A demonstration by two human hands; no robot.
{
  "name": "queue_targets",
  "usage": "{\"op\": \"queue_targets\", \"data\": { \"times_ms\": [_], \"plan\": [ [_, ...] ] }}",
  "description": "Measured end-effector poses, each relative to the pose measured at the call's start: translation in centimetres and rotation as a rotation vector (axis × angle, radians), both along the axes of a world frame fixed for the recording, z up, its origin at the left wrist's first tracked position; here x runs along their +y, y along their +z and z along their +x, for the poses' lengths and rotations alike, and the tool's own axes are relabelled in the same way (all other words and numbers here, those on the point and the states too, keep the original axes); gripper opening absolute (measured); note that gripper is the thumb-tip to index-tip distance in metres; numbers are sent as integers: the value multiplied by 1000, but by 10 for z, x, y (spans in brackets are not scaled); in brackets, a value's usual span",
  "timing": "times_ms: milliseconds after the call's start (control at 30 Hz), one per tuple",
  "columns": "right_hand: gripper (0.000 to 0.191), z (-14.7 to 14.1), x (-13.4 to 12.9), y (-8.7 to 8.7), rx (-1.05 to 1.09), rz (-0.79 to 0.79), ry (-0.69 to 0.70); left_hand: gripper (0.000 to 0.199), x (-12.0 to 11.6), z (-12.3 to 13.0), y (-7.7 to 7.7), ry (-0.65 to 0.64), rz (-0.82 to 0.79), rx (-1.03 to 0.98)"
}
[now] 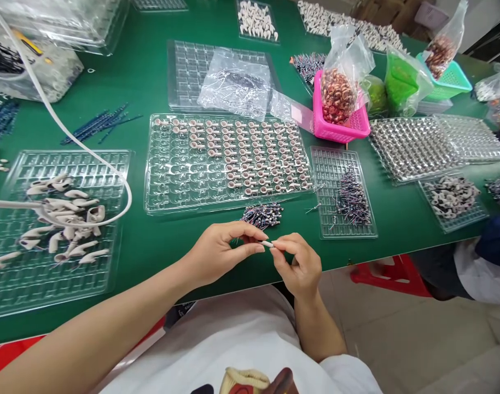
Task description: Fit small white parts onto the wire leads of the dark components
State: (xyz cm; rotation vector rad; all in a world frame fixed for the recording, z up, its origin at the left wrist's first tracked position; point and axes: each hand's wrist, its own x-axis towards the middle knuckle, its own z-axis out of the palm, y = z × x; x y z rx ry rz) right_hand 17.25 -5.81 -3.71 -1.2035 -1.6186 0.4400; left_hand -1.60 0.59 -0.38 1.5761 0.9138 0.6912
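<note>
My left hand pinches a small white earbud housing between thumb and fingertips, with its stem pointing right. At the stem's end, the thumb and forefinger of my right hand are pinched together; a tiny dark spot shows there, too small to name. Just beyond my fingers lies a pile of small wired parts on the green table. Behind it, a clear blister tray holds rows of earbud housings, mostly in its right part.
On the left, a clear tray carries loose white earbud shells under a looping white cable. A smaller tray with wired parts is at right. Behind it stands a pink basket with bagged copper-coloured rings. Another person's sleeve shows at far right.
</note>
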Motion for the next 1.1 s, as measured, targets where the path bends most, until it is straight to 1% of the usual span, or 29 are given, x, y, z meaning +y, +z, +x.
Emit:
{"op": "queue_targets", "data": {
  "times_ms": [100, 267, 500, 667, 800, 967, 1033, 1100],
  "plan": [
    [22, 1, 0, 0, -7, 17, 9, 10, 0, 0, -1, 6, 36, -30],
    [27, 2, -1, -2, -6, 28, 24, 10, 1, 0, -1, -10, 149, -83],
    [22, 2, -1, -1, -38, 28, 11, 7, 2, 0, 1, -15, 255, -91],
    [21, 2, -1, -2, -51, 28, 13, 7, 2, 0, 1, -14, 257, -82],
    [20, 2, 0, -3, -66, 18, 13, 11, 2, -1, -1, -15, 260, -88],
    [22, 1, 1, -1, -47, -25, 27, 11, 3, 0, -4, -8, 250, -71],
    [21, 2, 0, -1, -45, -64, 33, 11, 2, 1, -1, 2, 232, -29],
    [24, 4, -2, -2, -61, -109, 33, 11, 1, 0, 6, 24, 210, 39]
  ]
}}
